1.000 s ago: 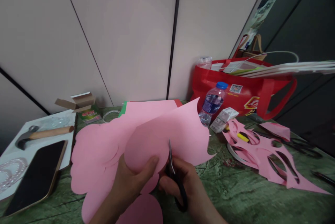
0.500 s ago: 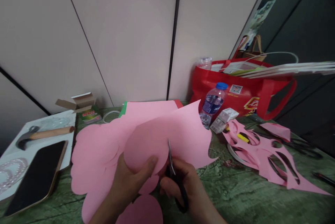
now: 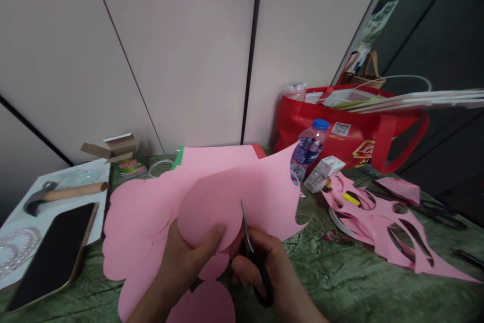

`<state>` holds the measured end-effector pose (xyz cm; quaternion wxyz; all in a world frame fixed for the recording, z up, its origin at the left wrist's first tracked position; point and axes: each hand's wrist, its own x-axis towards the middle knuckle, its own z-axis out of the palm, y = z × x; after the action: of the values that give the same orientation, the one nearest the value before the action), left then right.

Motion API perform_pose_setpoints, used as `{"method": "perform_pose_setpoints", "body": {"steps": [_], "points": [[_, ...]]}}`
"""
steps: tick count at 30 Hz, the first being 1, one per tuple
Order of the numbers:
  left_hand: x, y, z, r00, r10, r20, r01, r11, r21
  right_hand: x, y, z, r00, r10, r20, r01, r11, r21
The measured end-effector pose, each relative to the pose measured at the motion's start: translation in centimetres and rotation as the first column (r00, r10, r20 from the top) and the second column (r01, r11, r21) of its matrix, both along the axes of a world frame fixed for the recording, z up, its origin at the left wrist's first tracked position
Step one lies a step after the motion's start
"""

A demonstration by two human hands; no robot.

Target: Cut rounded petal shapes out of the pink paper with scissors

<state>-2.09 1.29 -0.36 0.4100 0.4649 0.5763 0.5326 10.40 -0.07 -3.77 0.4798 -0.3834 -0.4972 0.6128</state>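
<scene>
A pink paper sheet (image 3: 264,192) is held up above the table, its right edge curved and pointed from earlier cuts. My left hand (image 3: 189,252) grips its rounded, partly cut-out part (image 3: 209,207), thumb on top and fingers hidden beneath. In my right hand (image 3: 264,262) is a pair of scissors (image 3: 249,252) with black handles. Their blades point away from me and meet the paper along the round part's right edge. Under the sheet and to its left lie several pink rounded paper cutouts (image 3: 132,222), overlapping one another.
Pink paper scraps (image 3: 401,237) lie at right, near a second pair of scissors (image 3: 442,212). A water bottle (image 3: 308,149), a small white carton (image 3: 323,173) and a red bag (image 3: 363,131) stand behind. A hammer (image 3: 71,192), a phone (image 3: 55,255) and an opened box (image 3: 128,162) are at left.
The paper sheet has turned and shifted slightly; its upper right tip is now higher and in front of the bottle. My left hand has moved a little to the left.
</scene>
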Motion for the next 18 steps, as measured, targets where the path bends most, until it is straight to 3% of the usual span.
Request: {"method": "perform_pose_setpoints", "body": {"steps": [6,13,18], "points": [[0.0,0.0,0.0,1.0,0.012,0.003,-0.012,1.0,-0.013,-0.1,0.0,-0.6,1.0,-0.022,-0.023,0.021,1.0,-0.015],[0.2,-0.3,-0.1,1.0,-0.006,-0.026,0.005,0.999,-0.04,0.2,0.4,-1.2,0.988,-0.06,-0.144,0.07,0.995,0.064],[0.0,-0.4,-0.2,0.999,-0.02,-0.04,0.018,0.998,-0.064,0.3,0.5,-1.3,0.99,-0.1,-0.098,0.11,0.989,0.102]]}}
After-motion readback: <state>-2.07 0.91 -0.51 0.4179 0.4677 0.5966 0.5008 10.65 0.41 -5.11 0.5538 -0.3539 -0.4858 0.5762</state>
